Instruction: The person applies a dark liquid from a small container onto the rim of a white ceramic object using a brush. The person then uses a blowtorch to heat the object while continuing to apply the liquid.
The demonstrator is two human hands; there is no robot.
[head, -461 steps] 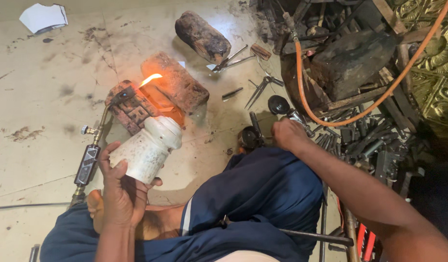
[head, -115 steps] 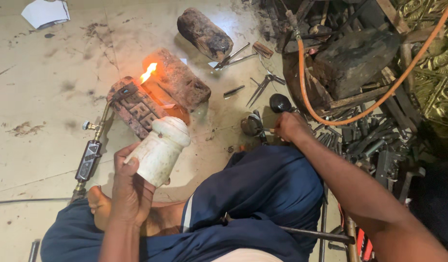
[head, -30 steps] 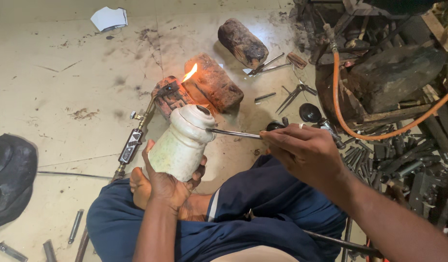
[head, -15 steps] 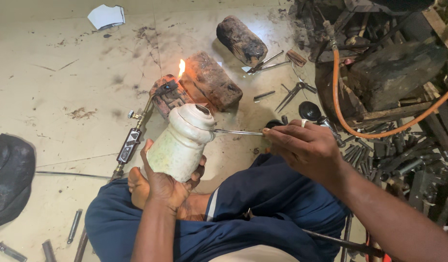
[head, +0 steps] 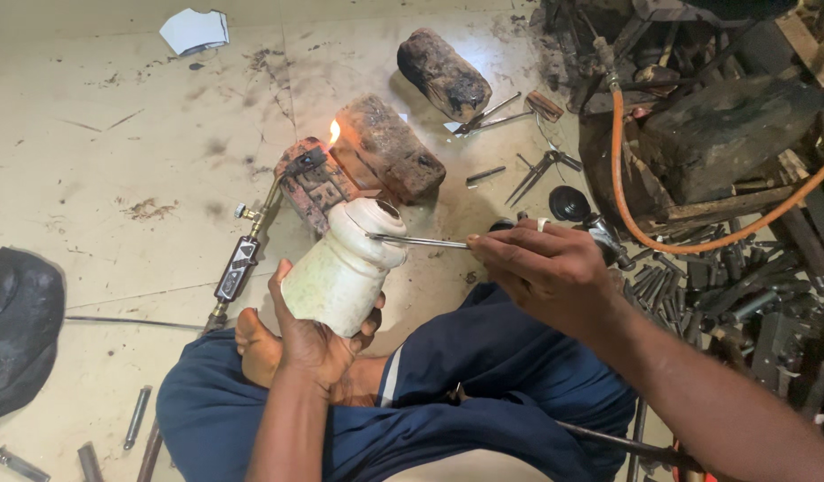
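My left hand (head: 312, 337) grips a dirty white plastic jar (head: 345, 266) from below, tilted with its open mouth up and to the right. My right hand (head: 541, 266) pinches a thin metal rod (head: 418, 240) whose tip touches the jar's neck just under the mouth. Just beyond the jar a gas torch (head: 251, 241) lies on the floor, its small flame (head: 334, 131) burning against two bricks (head: 387, 147). I sit cross-legged in blue trousers, a bare foot (head: 256, 344) under the jar.
A rusty cylinder (head: 443, 73) and loose hand tools (head: 538, 170) lie behind the bricks. An orange hose (head: 662, 241) loops over a scrap-metal pile (head: 733, 268) at right. A black bag (head: 19, 326) sits far left, a white paper (head: 195, 29) at top, short metal rods (head: 137, 415) near my knee.
Over the last second my right hand has brought the thin rod's tip against the jar's neck. The jar has stayed in my left hand. The flame has shrunk and flickered.
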